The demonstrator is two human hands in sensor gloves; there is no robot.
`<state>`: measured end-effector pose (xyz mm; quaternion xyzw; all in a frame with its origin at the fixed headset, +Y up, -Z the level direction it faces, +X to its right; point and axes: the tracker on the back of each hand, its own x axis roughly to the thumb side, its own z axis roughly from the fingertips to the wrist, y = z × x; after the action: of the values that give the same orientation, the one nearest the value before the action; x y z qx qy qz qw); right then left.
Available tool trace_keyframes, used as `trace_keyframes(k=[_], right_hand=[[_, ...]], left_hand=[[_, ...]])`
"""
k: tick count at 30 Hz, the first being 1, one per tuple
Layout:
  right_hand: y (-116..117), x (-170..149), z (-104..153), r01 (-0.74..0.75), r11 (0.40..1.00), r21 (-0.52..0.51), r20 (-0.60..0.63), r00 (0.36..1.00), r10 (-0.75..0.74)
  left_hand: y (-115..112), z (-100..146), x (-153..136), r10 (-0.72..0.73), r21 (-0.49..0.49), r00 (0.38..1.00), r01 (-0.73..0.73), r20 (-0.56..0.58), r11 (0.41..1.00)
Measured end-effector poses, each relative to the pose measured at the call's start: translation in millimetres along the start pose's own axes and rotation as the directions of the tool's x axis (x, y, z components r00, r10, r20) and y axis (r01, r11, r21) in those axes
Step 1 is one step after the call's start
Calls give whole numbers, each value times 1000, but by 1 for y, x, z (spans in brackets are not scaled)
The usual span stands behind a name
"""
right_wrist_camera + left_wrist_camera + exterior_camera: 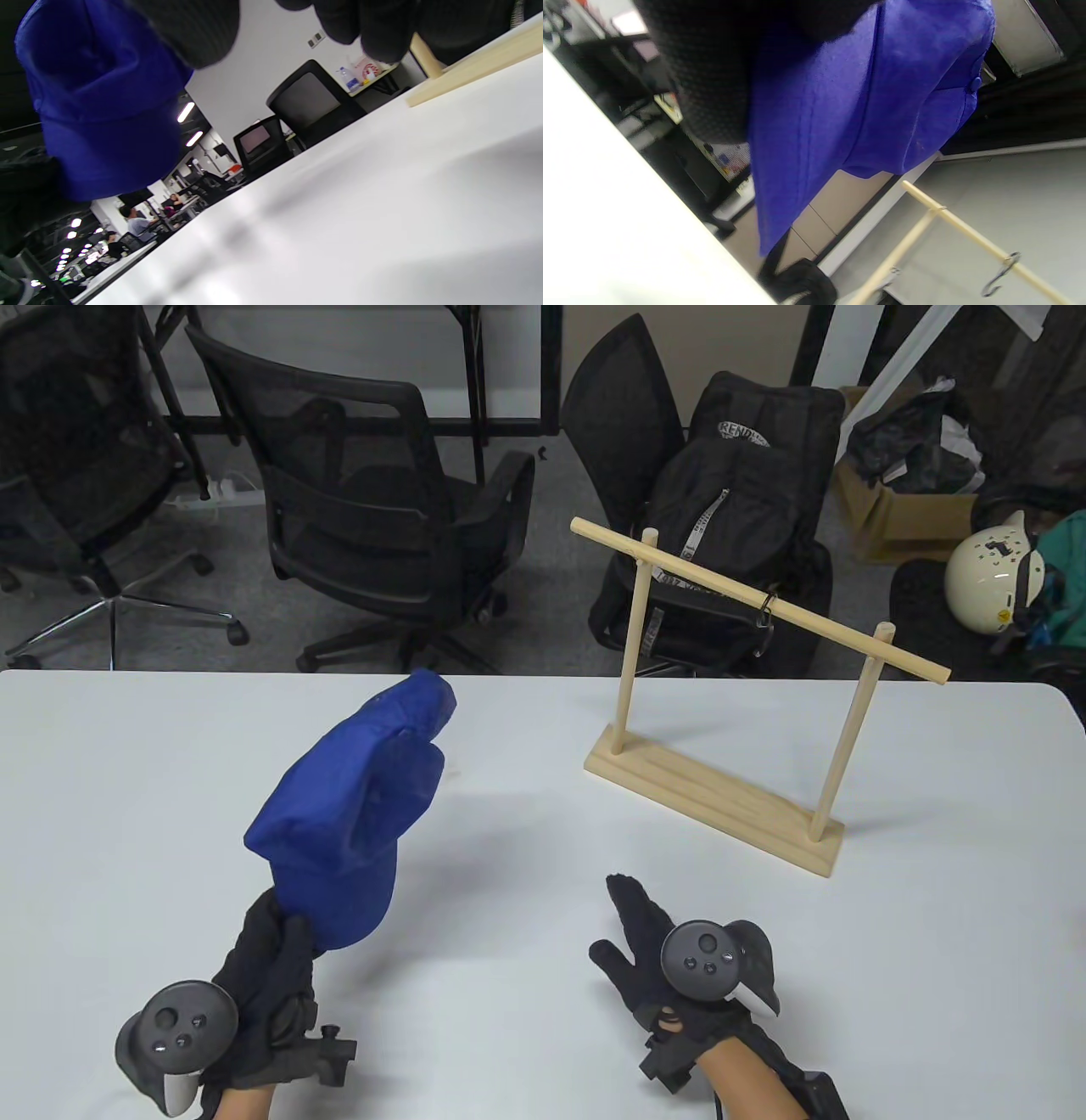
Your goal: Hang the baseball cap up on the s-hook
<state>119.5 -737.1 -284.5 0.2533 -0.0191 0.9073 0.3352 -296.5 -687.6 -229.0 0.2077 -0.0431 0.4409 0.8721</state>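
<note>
My left hand [271,942] grips the brim of a blue baseball cap [356,806] and holds it up off the white table [509,831], crown pointing away from me. The cap fills the left wrist view [840,106] and shows at the left of the right wrist view [102,114]. A black s-hook [766,612] hangs from the top bar of a wooden rack [721,797] at the right; it also shows in the left wrist view [1001,275]. My right hand [645,933] is empty, fingers stretched out just over the table, near the rack's base.
Black office chairs [365,509], a black backpack [738,526], a cardboard box [899,500] and a white helmet [993,572] stand beyond the table's far edge.
</note>
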Motion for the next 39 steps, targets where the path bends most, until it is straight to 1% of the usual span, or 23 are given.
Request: trace_keyframes(k=[1, 3, 4, 6, 9, 10, 12, 13, 16, 20, 22, 26, 30, 32, 34, 39], right_hand=[[1, 3, -2, 18, 1000, -6, 19, 1000, -18], [4, 7, -4, 68, 998, -7, 42, 997, -68], [5, 8, -4, 81, 997, -4, 48, 996, -81], [8, 10, -6, 152, 988, 11, 72, 986, -152], [11, 11, -7, 240, 971, 23, 84, 967, -241], [12, 12, -8, 288, 957, 25, 97, 953, -289], [15, 15, -9, 355, 934, 40, 102, 929, -357], [15, 15, -9, 371, 928, 45, 104, 922, -373], [19, 20, -10, 442, 894, 67, 103, 889, -447], [25, 22, -11, 520, 849, 91, 71, 847, -527], [28, 21, -11, 553, 828, 95, 46, 828, -559], [33, 17, -12, 598, 796, 94, 17, 799, -602], [36, 12, -12, 639, 765, 78, -11, 768, -640], [38, 10, -12, 634, 769, 82, -23, 773, -634], [39, 8, -11, 627, 775, 79, -30, 779, -627], [41, 3, -10, 622, 779, 85, -50, 783, -620]], left_hand=[[-1, 1, 0, 54, -18, 999, -54, -4, 998], [-3, 2, 1, 118, -56, 993, -118, 1, 991], [-4, 2, 2, 131, -72, 991, -131, 5, 989], [-8, 1, 2, 184, -122, 983, -181, 16, 976], [-16, 0, 0, 304, -228, 953, -296, -2, 928], [-21, 0, 0, 347, -288, 938, -335, -11, 897], [-28, -1, 0, 385, -354, 923, -368, -23, 860], [-31, -1, 0, 390, -373, 920, -371, -25, 851], [-45, 0, 0, 396, -470, 917, -366, -37, 803], [-66, 2, -1, 405, -585, 913, -353, -46, 730], [-75, 3, -2, 389, -620, 921, -327, -38, 714], [-90, 6, -4, 369, -659, 927, -314, -60, 683], [-93, 6, -9, 330, -654, 941, -298, -78, 695], [-95, 7, -11, 309, -661, 947, -289, -89, 693], [-95, 7, -13, 283, -651, 955, -274, -94, 708], [-98, 8, -16, 215, -657, 972, -220, -90, 721]])
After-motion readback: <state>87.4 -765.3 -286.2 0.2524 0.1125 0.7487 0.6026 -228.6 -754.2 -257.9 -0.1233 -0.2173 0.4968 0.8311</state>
